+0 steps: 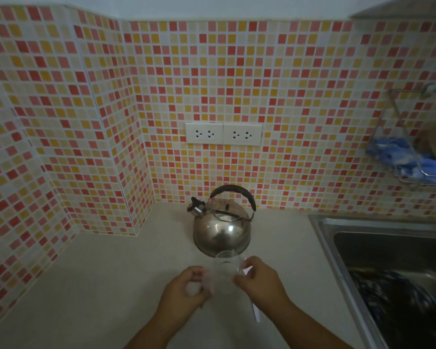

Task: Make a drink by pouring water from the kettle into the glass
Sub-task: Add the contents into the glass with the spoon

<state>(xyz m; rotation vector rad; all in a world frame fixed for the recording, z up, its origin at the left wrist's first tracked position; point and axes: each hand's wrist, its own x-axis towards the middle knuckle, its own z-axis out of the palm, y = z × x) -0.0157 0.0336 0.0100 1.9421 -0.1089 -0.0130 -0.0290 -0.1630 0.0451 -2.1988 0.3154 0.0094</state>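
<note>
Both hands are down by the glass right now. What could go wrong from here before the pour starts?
The clear drinking glass stands right against the steel whistling kettle; lifting the kettle might knock it. The left hand is closed on something small and blurred, the right hand holds a thin white stick, so neither seems free yet.

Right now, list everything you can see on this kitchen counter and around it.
Round steel kettle: one, silver with black handle, counter's back.
Clear drinking glass: one, transparent, in front of kettle, between hands.
White wall sockets: two double plates, tiled wall.
Steel sink: one, right, dark cloth inside.
Wire rack: one, right wall, blue cloth inside.
Beige counter: one.
Left hand: pinching something small and pale, unclear.
Right hand: at glass, thin white item beneath.
</note>
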